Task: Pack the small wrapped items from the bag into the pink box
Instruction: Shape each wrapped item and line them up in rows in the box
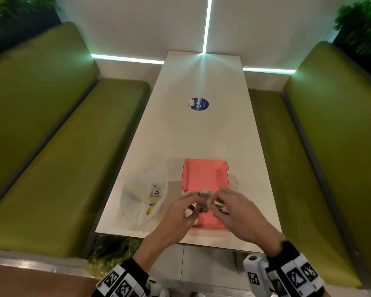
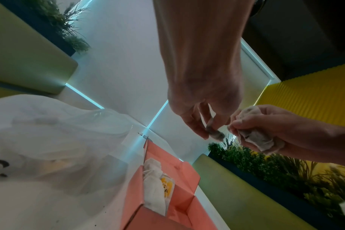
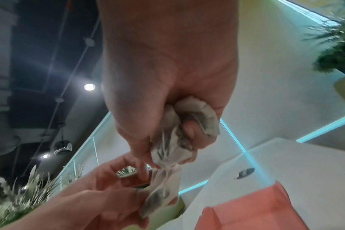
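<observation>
The open pink box lies near the table's front edge. Several white wrapped items lie inside it along the left wall. Both hands hover over the box's near end. My left hand pinches one small grey-white wrapped item by its end. My right hand grips a crumpled bunch of wrapped items in its curled fingers. The pinched item hangs just below that bunch, and the two hands almost touch. The translucent plastic bag slumps left of the box.
The long white table carries a round blue sticker in its middle. Green benches flank it on both sides. A white wall with lit strips closes the far end. Plants stand behind the benches.
</observation>
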